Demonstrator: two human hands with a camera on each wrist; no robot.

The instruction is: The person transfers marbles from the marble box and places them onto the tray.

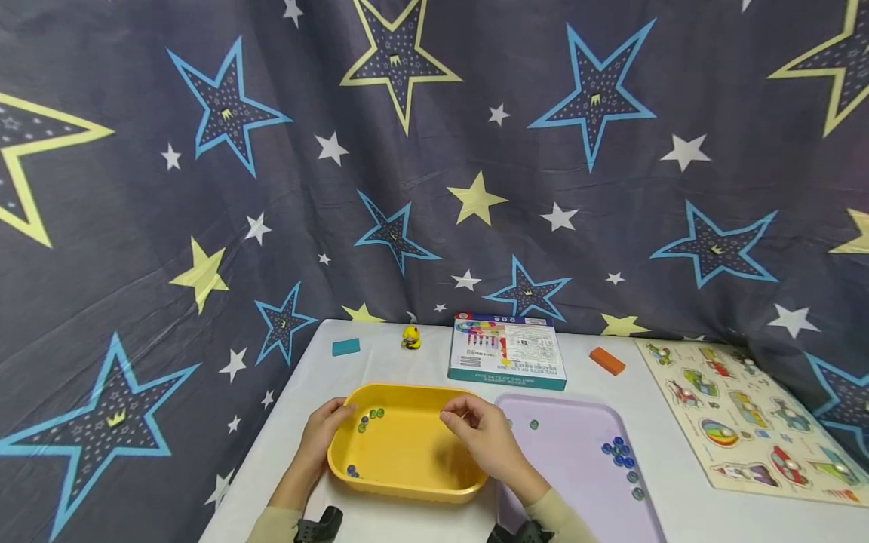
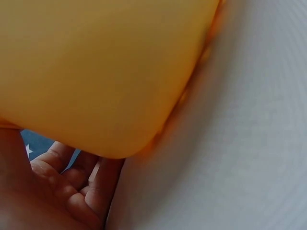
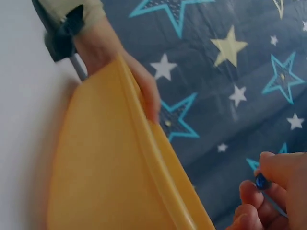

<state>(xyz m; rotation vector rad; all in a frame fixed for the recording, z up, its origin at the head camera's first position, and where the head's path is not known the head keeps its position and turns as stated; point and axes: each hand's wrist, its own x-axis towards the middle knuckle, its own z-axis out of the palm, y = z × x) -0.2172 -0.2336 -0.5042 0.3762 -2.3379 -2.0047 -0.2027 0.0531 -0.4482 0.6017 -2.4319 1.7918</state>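
Observation:
My left hand grips the left rim of a yellow tray, with the thumb over the edge and the fingers on the outside. Above the tray's right side, my right hand pinches a blue glass marble between thumb and fingertips, seen clearly in the right wrist view. Inside the yellow tray, several green and blue marbles lie near the upper left. Blue marbles rest in its lower left corner. Partly behind my right arm lies a lilac tray, holding blue marbles and green marbles toward its right side.
Along the back of the white table stand a teal block, a yellow duck toy, a boxed bead set and an orange block. A wooden picture puzzle lies at the right. A star-patterned curtain hangs behind.

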